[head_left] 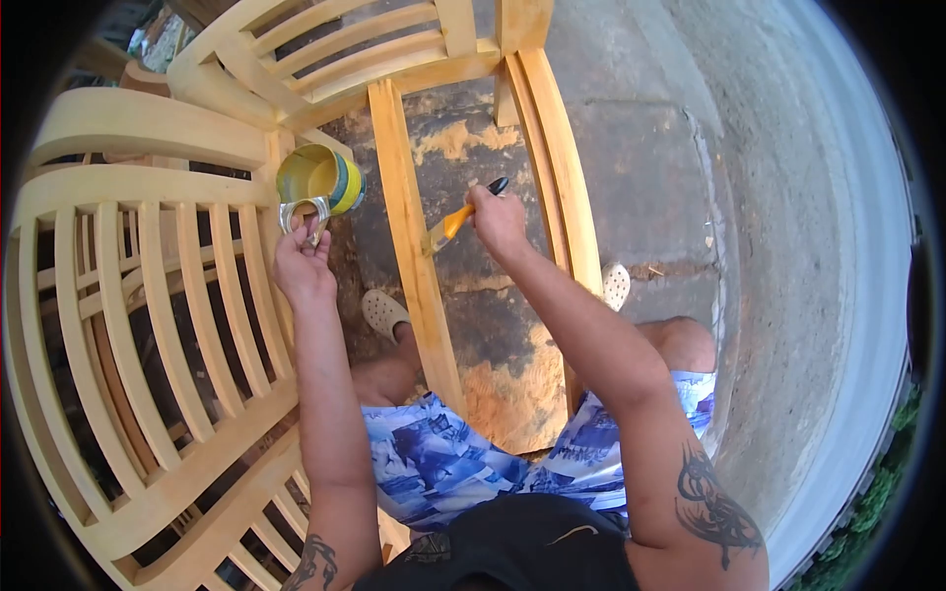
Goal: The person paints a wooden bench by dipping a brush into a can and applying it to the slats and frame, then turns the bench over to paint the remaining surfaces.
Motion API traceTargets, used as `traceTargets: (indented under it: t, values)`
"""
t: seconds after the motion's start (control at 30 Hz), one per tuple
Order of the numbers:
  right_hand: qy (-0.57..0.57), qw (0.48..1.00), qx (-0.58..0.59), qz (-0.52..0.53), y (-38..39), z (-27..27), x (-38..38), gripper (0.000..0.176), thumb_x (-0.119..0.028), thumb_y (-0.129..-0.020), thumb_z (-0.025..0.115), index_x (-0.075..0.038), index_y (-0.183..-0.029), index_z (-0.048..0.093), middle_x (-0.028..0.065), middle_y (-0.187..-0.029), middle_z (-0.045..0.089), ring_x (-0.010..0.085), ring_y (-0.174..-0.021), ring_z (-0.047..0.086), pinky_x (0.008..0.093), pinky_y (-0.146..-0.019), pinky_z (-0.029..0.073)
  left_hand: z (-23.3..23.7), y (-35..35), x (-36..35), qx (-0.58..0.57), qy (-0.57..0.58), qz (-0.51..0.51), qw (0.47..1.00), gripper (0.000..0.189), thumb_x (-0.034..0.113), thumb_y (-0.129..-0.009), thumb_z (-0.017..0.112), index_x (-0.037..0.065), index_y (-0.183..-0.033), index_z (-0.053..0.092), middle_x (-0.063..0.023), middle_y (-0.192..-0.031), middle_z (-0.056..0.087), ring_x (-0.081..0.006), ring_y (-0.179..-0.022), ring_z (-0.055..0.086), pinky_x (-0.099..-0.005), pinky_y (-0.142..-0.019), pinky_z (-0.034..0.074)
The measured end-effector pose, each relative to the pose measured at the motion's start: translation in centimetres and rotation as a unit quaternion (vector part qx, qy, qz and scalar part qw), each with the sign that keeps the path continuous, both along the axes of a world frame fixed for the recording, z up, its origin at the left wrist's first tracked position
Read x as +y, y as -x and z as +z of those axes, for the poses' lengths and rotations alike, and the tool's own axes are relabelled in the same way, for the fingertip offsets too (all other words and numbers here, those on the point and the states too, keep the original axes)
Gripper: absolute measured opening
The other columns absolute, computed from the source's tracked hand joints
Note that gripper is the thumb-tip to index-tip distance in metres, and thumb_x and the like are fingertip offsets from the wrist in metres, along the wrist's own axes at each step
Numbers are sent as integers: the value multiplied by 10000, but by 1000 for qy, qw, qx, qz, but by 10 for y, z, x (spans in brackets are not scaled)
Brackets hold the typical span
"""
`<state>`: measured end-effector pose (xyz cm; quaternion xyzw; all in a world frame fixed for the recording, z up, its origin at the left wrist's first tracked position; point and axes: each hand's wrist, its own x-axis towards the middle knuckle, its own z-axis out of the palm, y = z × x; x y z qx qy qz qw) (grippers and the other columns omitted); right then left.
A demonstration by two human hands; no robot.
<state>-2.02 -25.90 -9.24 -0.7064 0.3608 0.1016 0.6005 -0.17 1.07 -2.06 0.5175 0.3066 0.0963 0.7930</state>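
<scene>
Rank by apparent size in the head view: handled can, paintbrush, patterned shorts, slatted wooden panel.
1. Slatted wooden panel
2. Patterned shorts
3. Handled can
4. Paintbrush, partly hidden by the right hand

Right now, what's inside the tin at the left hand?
The tin shows yellowish inner walls and a tan surface deeper in. Whatever lies beneath that surface is covered.

Left hand (307, 271) curled, arm (335, 414) nearly straight; right hand (500, 221) closed, forearm (572, 305) angled inward (both upper arms (705, 492) tattooed).
</scene>
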Motion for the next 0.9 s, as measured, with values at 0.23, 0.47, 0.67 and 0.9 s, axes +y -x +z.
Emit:
traceTargets:
  t: [0.23, 0.47, 0.67, 0.9]
  values:
    - [22, 998, -46, -44, -66, -7, 11, 406, -338, -830, 615, 61, -800, 683, 200, -746, 689, 292, -705, 665, 397, -698, 513, 3, 3, -3, 1, 1, -8, 1000, 281, 25, -916, 546, -29, -1191, 566, -153, -1077, 666, -234, -975, 683, -354, -799, 552]
    - [-182, 942, -203, -198, -135, 22, 7, 217, -197, -947, 612, 18, -930, 629, 106, -699, 653, 176, -544, 629, 310, -506, 521, -1, 1, 0, 2, -2, -15, 1000, 322, 33, -916, 556, -40, -1229, 545, -133, -1112, 647, -221, -1003, 677, -350, -804, 547]
    - [-196, 942, -150, -226, -52, -2, 27, 215, -207, -966, 612, 8, -948, 609, 90, -706, 636, 161, -530, 607, 290, -486, 505, 0, 3, 0, -3, 2, -5, 1000, 357, 26, -920, 540, -63, -1265, 526, -144, -1123, 644, -229, -1016, 677, -367, -821, 550]
    - [-236, 900, -230, -284, -46, 20, 19, 191, -200, -947, 624, -12, -975, 612, 65, -664, 624, 138, -499, 574, 292, -462, 474, 4, 4, -3, -3, 4, -7, 1000, 361, 25, -918, 536, -57, -1270, 526, -160, -1124, 662, -229, -1018, 678, -369, -824, 550]
